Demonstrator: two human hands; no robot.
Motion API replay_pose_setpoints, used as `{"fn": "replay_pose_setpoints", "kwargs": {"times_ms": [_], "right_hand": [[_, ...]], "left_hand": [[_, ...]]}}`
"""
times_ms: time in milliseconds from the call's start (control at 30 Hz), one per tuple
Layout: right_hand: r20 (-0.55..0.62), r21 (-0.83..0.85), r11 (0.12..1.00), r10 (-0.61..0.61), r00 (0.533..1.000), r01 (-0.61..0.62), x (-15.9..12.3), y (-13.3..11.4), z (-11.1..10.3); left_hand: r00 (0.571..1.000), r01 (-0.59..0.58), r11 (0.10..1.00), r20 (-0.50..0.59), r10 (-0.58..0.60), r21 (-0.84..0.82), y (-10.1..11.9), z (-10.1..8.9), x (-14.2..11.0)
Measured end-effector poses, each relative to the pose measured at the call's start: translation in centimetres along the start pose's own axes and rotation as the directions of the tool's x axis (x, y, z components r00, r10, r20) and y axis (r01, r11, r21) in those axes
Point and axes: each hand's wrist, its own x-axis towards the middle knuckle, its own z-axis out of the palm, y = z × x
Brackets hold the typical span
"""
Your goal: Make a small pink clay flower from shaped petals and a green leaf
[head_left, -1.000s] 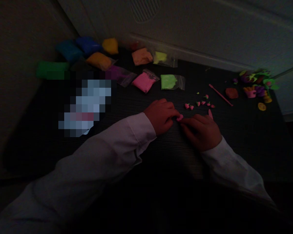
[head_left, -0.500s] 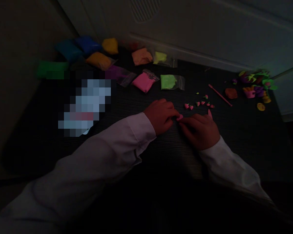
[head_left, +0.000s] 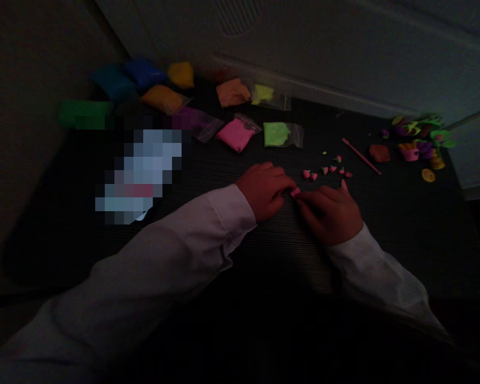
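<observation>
Pink clay piece pinched by fingertips of left hand and right hand; uneven squeeze could flatten it, right knuckles could knock pink tool.

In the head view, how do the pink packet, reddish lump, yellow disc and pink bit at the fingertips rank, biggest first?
1. Pink packet
2. Reddish lump
3. Yellow disc
Unranked: pink bit, since it is partly covered.

Pixelation masks the pale slab — its surface unreadable — while the right hand covers part of the pink pointed tool and the top edge crops the ribbed vent.
</observation>
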Motion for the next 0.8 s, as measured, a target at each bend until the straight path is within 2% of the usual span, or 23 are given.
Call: {"fn": "replay_pose_setpoints", "kwargs": {"times_ms": [300,500,800], "right_hand": [[-0.016,-0.001,0.999,0.032,0.999,-0.032,-0.04,0.31,0.35],[-0.018,0.019,1.0,0.005,1.0,-0.004,0.18,0.33,0.45],[-0.011,0.001,1.0,0.028,1.0,-0.028,0.34,0.27,0.56]], "left_hand": [[0.999,0.013,1.0,-0.043,-0.014,-0.021,-0.17,0.32,0.06],[0.996,0.011,1.0,-0.085,-0.013,-0.028,-0.4,0.57,0.1],[0.991,-0.034,0.999,-0.127,0.032,-0.01,-0.34,0.83,0.01]]}}
